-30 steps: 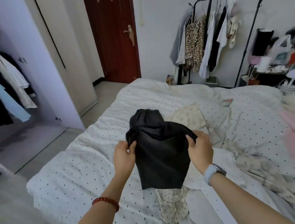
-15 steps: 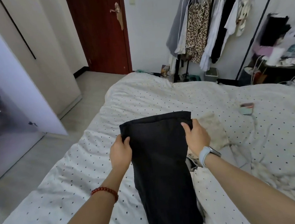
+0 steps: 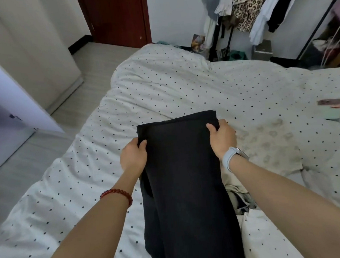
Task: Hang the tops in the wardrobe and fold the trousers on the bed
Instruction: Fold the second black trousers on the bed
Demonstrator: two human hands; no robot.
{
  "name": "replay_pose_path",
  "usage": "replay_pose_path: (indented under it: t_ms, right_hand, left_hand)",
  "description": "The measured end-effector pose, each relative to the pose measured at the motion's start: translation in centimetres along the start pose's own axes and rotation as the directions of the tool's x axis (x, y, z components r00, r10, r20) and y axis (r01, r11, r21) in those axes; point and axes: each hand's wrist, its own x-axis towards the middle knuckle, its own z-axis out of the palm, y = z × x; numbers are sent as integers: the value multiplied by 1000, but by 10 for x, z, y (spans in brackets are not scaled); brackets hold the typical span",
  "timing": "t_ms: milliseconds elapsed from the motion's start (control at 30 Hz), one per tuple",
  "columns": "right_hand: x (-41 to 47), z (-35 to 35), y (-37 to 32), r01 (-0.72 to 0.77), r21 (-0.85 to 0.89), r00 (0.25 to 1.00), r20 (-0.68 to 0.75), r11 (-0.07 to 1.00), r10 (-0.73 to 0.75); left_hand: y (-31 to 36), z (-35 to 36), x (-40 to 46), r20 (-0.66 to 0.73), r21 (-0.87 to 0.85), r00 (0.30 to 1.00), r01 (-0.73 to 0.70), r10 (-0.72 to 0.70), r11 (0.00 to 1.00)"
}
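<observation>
Black trousers [image 3: 184,180] lie stretched lengthwise on the polka-dot bed [image 3: 162,88], waistband end farthest from me. My left hand [image 3: 133,157] grips the left edge near the top, fingers curled round the fabric. On the opposite edge my right hand [image 3: 221,138], a pale watch on its wrist, grips the top right corner. A cream patterned garment [image 3: 267,141] lies flat on the bed just right of the trousers. The wardrobe door [image 3: 10,96] stands open at the left.
A phone [image 3: 332,109] lies on the bed at the right. A clothes rack [image 3: 257,10] with hanging garments stands behind the bed. A crumpled dark and beige garment [image 3: 241,200] sits under my right forearm. The dark red door [image 3: 119,16] is at the back.
The bunched black trousers were shaken out and laid flat along the bed. Both hands kept their grip on the top edge and lowered it. My view tilted down.
</observation>
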Motion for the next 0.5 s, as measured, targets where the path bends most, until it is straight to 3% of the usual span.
replay_pose_path:
  t_ms: [200, 267, 333, 367, 433, 500]
  right_hand:
    - [14, 42, 24, -137, 140, 966, 240, 981, 101]
    - [-2, 37, 32, -20, 63, 970, 244, 998, 4]
    - [-29, 28, 40, 242, -39, 949, 216, 970, -228]
    - [-43, 27, 46, 391, -80, 905, 216, 917, -367]
    - [-64, 32, 65, 576, -183, 806, 290, 797, -516]
    - [-81, 40, 80, 597, -280, 783, 410, 752, -468]
  left_hand:
    - [-20, 32, 17, -4, 68, 997, 82, -82, 994]
    - [-16, 32, 11, -68, 119, 998, 28, -20, 993]
    - [-14, 29, -8, -151, 230, 970, -151, 189, 961]
    - [-16, 31, -22, -150, 303, 933, -272, 328, 913]
    - [-23, 43, -61, -51, 429, 856, -446, 514, 785]
    - [-36, 60, -102, 161, 456, 808, -571, 567, 683]
